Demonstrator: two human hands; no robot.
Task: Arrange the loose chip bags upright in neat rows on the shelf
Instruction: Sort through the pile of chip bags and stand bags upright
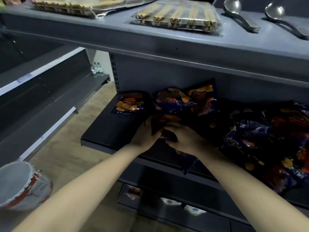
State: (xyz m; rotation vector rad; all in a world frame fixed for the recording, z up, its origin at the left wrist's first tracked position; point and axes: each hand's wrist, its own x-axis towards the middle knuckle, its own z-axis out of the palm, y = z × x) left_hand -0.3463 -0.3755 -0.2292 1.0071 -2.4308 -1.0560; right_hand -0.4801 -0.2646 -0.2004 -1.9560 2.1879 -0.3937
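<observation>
Forearms stretch out from me to the shelf (pixel 108 131), where my left hand (pixel 145 133) and right hand (pixel 184 139) both curl their fingers around one dark blue chip bag (pixel 167 133) near the front edge. Upright bags (pixel 172 101) stand at the back; a loose pile (pixel 267 139) lies on the right.

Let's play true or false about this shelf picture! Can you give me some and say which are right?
1. The left hand and the right hand grip a chip bag. True.
2. The chip bags on the right stand in a neat row. False: they lie in a jumbled pile.
3. Two big spoons lie on the top shelf. True.
4. The bucket sits on the shelf beside the chips. False: it is low on the left, off the shelves.
</observation>
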